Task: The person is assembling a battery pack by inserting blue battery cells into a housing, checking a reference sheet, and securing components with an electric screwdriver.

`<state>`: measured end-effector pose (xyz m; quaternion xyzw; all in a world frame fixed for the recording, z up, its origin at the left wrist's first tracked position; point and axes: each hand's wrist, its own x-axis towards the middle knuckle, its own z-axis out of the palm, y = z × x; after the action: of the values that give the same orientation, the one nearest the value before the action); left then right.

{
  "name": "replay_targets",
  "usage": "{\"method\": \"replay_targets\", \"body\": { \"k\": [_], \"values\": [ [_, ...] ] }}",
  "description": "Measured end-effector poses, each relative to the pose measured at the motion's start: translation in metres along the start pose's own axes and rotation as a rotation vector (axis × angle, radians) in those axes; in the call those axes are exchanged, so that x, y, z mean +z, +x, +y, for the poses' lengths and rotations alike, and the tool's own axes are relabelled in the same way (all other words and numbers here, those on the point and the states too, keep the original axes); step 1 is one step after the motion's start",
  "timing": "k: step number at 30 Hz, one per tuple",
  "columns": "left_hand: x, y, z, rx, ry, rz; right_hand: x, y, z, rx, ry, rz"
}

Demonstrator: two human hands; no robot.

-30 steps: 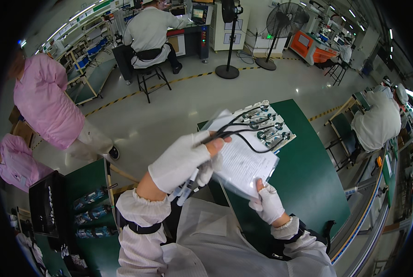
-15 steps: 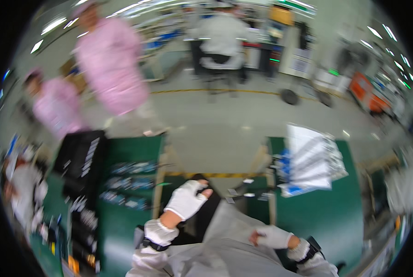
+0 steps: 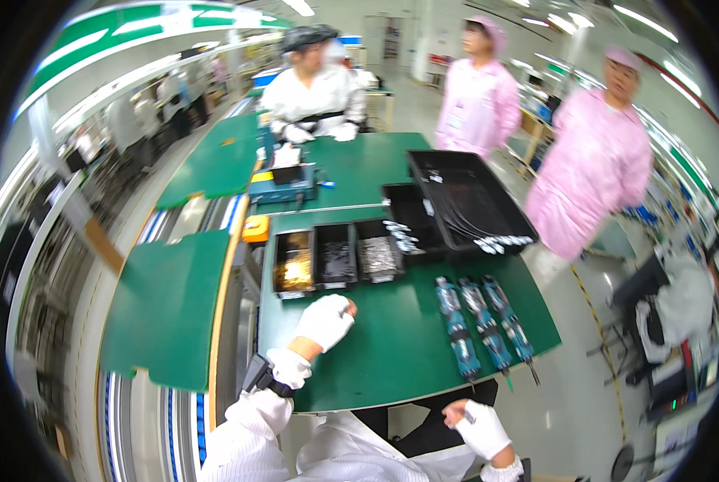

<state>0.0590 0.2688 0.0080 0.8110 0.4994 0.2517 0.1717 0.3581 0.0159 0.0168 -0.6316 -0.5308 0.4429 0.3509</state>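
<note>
My left hand (image 3: 325,323) wears a white glove with bare fingertips. It hovers over the near left part of the green table (image 3: 359,353), just in front of three small black bins, its fingers curled in with nothing visible in them. My right hand (image 3: 480,428), gloved alike, is held in front of the table's near edge, fingers loosely closed. Nothing shows in it. The bins hold brass-coloured parts (image 3: 297,269), small dark parts (image 3: 335,261) and silver parts (image 3: 376,255). Three teal electric screwdrivers (image 3: 460,337) lie side by side at the table's right, nearest my right hand.
A large black tray (image 3: 472,197) holds dark cables with white ends; a smaller black bin (image 3: 414,217) adjoins it. Behind stands a teal device (image 3: 283,189). A roller conveyor (image 3: 162,418) with green boards runs left. One white-clad co-worker (image 3: 315,96) and two pink-clad people (image 3: 592,153) stand beyond.
My view has swung left, bringing the bins, tray and conveyor before me. My left hand is now above the table with the bins; the right is still low, its fingers curled.
</note>
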Motion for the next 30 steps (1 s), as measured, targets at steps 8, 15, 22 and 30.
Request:
{"method": "replay_targets", "body": {
  "k": [8,15,22,30],
  "values": [
    [-0.118,0.049,-0.19,-0.017,0.649,0.354,0.13,0.162,-0.008,-0.334,-0.212,-0.158],
    [-0.106,0.093,-0.264,-0.146,0.794,0.212,0.167,0.174,-0.027,-0.431,-0.465,0.044],
    [-0.105,0.107,-0.242,-0.171,0.862,0.025,0.164,0.214,-0.04,-0.43,-0.477,0.023],
    [-0.106,0.051,-0.079,-0.082,-0.591,0.455,0.166,0.273,-0.046,-0.538,-0.348,-0.206]
  ]
}}
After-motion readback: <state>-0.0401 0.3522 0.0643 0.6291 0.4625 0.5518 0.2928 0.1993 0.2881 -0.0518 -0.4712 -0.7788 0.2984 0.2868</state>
